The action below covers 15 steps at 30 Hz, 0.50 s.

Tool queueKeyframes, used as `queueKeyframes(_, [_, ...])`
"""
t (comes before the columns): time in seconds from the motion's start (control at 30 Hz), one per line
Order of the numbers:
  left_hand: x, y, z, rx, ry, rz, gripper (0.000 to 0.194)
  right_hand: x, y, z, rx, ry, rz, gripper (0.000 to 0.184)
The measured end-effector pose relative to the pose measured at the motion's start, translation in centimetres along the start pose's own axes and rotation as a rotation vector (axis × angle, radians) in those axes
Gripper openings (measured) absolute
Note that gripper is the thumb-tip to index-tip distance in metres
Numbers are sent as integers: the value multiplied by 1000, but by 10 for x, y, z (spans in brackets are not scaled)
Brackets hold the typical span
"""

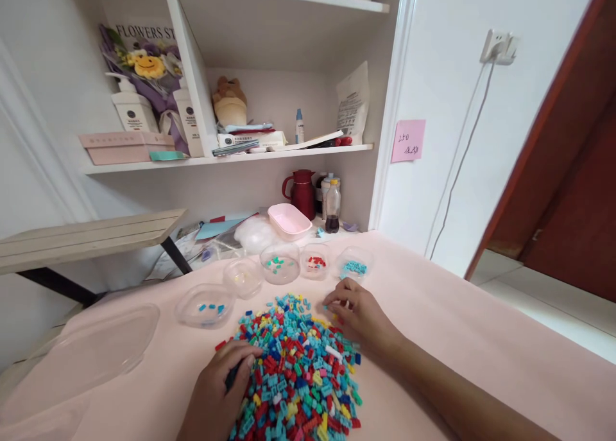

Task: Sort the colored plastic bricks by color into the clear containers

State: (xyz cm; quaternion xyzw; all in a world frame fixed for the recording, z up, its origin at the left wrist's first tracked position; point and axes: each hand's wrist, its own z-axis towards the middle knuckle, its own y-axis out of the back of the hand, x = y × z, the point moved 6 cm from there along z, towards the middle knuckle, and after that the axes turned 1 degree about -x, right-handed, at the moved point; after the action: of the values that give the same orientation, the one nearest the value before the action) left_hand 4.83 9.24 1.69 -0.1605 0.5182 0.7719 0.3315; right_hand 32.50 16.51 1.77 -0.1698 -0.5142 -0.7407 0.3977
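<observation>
A large heap of small building bricks (pixel 293 370) in light blue, red, yellow, green and dark blue lies on the pink tabletop. My left hand (pixel 224 380) rests at the heap's left edge, thumb and index finger slightly apart, fingertips touching bricks. Beyond the heap's right edge, my right hand (pixel 353 309) is closed in a pinch; a bit of light blue brick (pixel 326 308) shows at its fingertips. Just past that hand stands a clear bowl of light blue bricks (pixel 355 268). Beside it, another clear bowl holds red bricks (pixel 316 262).
Further left are clear bowls with green bricks (pixel 275 264), with a few pale yellow pieces (pixel 240 276), and with blue bricks (pixel 210 308). A clear lid (pixel 103 345) lies at left. Behind stand a pink basin (pixel 289 221), a red jug (pixel 303 194) and a bottle (pixel 332 207).
</observation>
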Motion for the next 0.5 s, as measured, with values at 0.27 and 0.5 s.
queueKeyframes(0.27, [4, -2, 0, -17, -30, 5, 28, -42, 77, 5, -434, -235, 169, 38])
queueKeyframes(0.5, [7, -3, 1, -14, -14, 19, 28, -77, 95, 9, -567, -349, 171, 41])
